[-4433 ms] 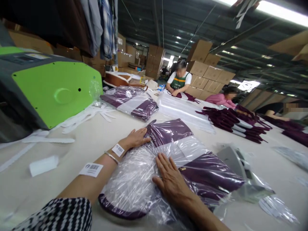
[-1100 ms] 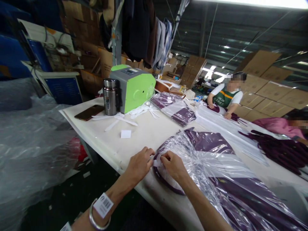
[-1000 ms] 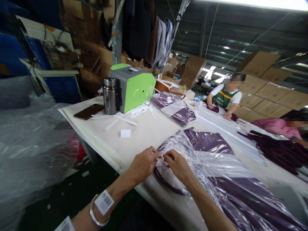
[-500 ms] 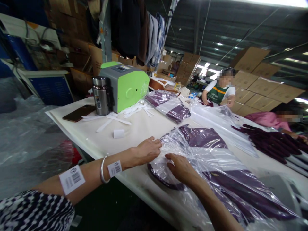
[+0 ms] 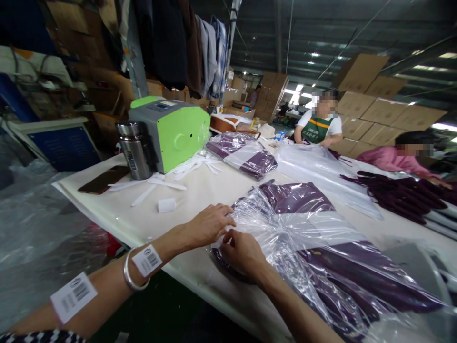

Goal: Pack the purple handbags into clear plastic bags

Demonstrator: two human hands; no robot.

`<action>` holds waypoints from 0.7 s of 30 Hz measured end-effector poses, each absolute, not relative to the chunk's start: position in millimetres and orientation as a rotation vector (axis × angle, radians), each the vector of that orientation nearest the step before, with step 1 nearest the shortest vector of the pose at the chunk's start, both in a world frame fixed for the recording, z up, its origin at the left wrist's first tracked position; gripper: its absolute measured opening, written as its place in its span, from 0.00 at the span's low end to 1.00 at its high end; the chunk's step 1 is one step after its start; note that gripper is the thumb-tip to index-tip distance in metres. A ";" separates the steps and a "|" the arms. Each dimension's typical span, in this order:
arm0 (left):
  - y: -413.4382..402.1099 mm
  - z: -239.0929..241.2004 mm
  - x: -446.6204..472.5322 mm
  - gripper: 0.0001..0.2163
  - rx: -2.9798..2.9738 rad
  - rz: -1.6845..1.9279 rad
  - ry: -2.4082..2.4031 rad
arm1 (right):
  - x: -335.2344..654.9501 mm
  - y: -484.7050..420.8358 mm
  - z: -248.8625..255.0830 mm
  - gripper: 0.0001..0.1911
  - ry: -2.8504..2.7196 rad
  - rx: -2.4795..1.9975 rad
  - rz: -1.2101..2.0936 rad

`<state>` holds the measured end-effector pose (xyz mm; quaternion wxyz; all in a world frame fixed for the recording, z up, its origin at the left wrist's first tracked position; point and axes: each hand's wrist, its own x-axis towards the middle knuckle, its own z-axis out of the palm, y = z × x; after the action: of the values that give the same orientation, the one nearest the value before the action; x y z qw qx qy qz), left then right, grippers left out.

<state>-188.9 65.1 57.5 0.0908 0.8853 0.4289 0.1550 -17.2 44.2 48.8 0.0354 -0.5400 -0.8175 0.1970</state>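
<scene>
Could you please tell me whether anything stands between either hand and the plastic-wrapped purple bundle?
Nothing visible does: the left hand and the right hand are both at the rounded end of the purple bundle. The small white piece lies off to the side.

On the left part of the white table (image 5: pixel 200 195) stands a machine with a bright green side and grey body (image 5: pixel 183 136). Just beside it is a shiny steel flask (image 5: pixel 137 155), and near this flask lies a flat dark phone (image 5: pixel 104 179). Behind the machine hang dark, grey and plaid clothes (image 5: pixel 164 45). At far right, brown cardboard boxes (image 5: pixel 382 112) are stacked behind a person in green apron (image 5: pixel 317 129).
</scene>
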 end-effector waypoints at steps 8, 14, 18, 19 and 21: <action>70.9 44.6 -175.1 0.14 2.597 0.395 1.286 | 6.7 41.4 34.2 0.10 -2.418 -1.512 0.617; 60.7 52.1 -156.7 0.09 2.676 0.274 1.636 | 38.8 48.2 52.7 0.11 -2.490 -1.448 0.478; 55.4 55.1 -152.6 0.08 2.722 0.230 1.801 | 53.5 54.3 54.0 0.14 -2.545 -1.554 0.410; 54.8 57.3 -153.9 0.08 2.707 0.235 1.825 | 55.0 54.9 53.0 0.16 -2.536 -1.576 0.398; 54.7 63.2 -158.5 0.07 2.620 0.238 1.854 | 54.2 55.1 51.3 0.22 -2.497 -1.608 0.372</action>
<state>-158.5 54.7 63.2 -0.0386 0.8134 0.5757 0.0740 54.2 55.1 51.3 0.0743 -0.5359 -0.8319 0.1239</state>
